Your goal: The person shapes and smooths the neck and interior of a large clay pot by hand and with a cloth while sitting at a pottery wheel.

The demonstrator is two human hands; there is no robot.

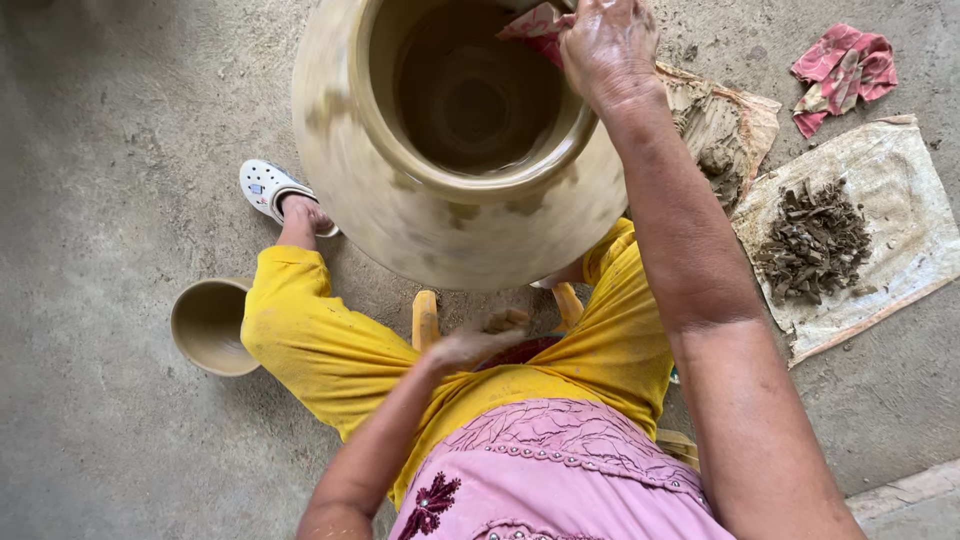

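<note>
A big wet clay pot [440,215] fills the top middle of the view, its body blurred as if spinning. My right hand [608,45] reaches over the far rim and presses a red and white patterned cloth [532,25] against the rim's inner edge. My left hand [478,340] hovers low under the pot's belly, above my lap, fingers loosely curled with nothing in them. I sit with yellow trousers and a pink top, one foot in a white clog [268,188] at the left.
A small clay bowl [208,325] of muddy water stands on the concrete floor at my left. To the right lie a sack [900,230] with clay scraps [815,240], a lump of wet clay [715,130] and another red cloth [845,72].
</note>
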